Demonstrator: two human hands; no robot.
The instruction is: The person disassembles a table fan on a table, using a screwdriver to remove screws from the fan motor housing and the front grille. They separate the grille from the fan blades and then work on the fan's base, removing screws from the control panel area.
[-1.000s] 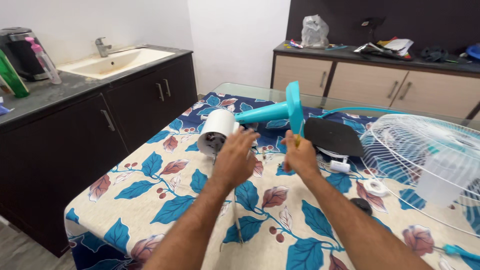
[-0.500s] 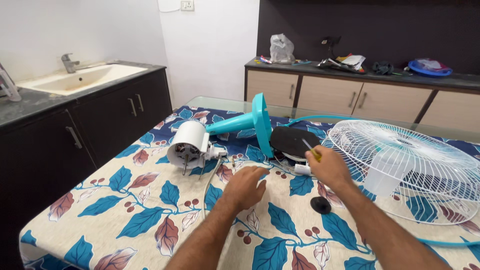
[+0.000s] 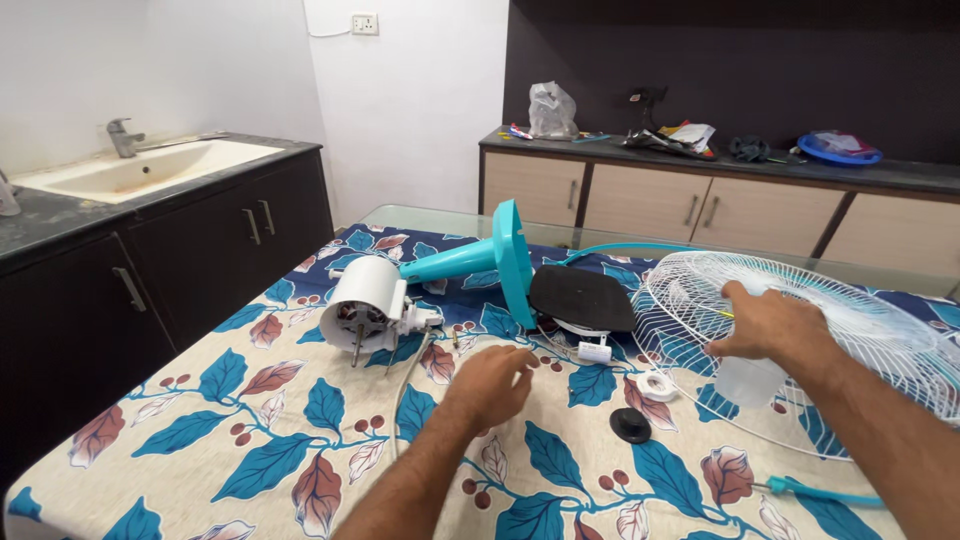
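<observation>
Two hands (image 3: 492, 383) (image 3: 770, 322), one fan grille (image 3: 800, 345), one motor (image 3: 365, 305).

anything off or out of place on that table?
Yes: the fan is in pieces. The motor housing lies on its side on its teal stand, shaft bare. The white grille lies flat under the right hand; a black cap sits loose.

White wall (image 3: 420, 110) carries a switch plate (image 3: 364, 23). Left of it, dark cabinets (image 3: 150, 270) under a counter with pale sink (image 3: 150, 168) and tap (image 3: 121, 137). Right of it, dark panelled wall (image 3: 740, 60) above a cluttered beige-drawered sideboard (image 3: 700, 205).
</observation>
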